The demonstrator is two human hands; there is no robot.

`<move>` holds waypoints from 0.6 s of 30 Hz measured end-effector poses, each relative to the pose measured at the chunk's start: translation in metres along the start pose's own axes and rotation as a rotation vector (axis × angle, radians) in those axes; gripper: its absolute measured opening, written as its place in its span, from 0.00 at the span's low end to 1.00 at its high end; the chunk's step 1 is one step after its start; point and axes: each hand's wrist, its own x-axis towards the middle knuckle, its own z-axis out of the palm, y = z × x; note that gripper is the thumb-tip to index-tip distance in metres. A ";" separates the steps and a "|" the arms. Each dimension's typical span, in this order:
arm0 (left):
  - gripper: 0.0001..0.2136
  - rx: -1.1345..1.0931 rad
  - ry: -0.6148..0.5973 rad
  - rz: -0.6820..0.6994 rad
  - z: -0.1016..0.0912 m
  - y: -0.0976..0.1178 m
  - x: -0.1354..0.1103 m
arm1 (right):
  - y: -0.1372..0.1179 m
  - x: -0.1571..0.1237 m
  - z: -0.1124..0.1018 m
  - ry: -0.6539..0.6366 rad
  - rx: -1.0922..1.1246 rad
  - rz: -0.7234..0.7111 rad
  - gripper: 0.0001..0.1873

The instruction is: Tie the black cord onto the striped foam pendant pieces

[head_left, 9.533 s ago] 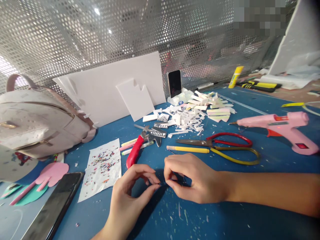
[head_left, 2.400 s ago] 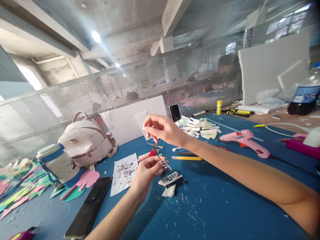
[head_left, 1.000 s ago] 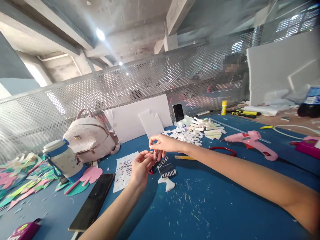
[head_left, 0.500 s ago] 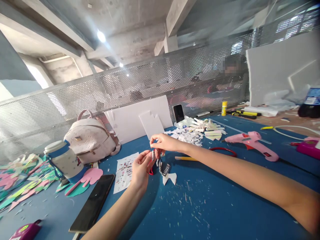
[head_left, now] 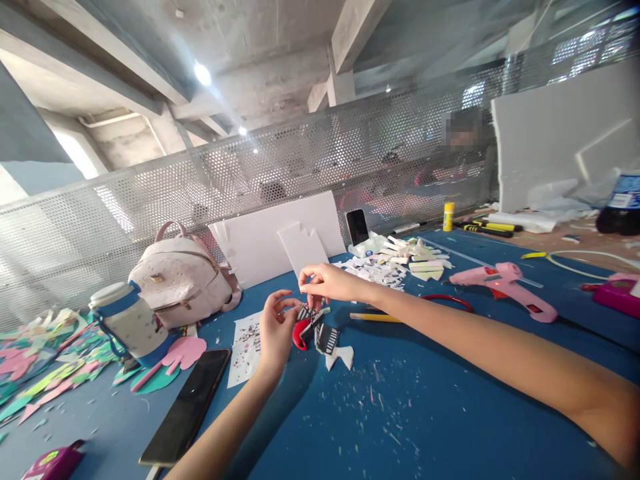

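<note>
Behind my slim, bare fingers [head_left: 309, 273], my left hand [head_left: 274, 332] and right hand [head_left: 330, 283] narrow into smooth wrists [head_left: 367, 294] and slender, uncovered forearms [head_left: 450, 332].

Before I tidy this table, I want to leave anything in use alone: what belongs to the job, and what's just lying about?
In use:
striped pieces, apparently hanging from the right hand, with the left hand beside them

Lying about, it seems:
backpack
flask
flat black phone
pink glue gun
</note>
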 end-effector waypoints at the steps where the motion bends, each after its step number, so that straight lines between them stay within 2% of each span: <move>1: 0.18 0.015 -0.010 0.015 0.000 0.001 0.001 | -0.001 0.000 -0.001 0.028 -0.013 -0.022 0.07; 6: 0.19 0.042 -0.039 0.035 0.002 0.001 0.000 | -0.003 -0.001 0.003 0.076 -0.051 -0.094 0.06; 12: 0.20 0.060 -0.023 0.021 0.002 -0.003 -0.001 | -0.008 -0.005 0.015 0.023 -0.072 -0.114 0.03; 18: 0.19 0.065 0.006 0.016 0.002 -0.004 0.000 | -0.015 -0.009 0.015 -0.074 -0.040 -0.102 0.02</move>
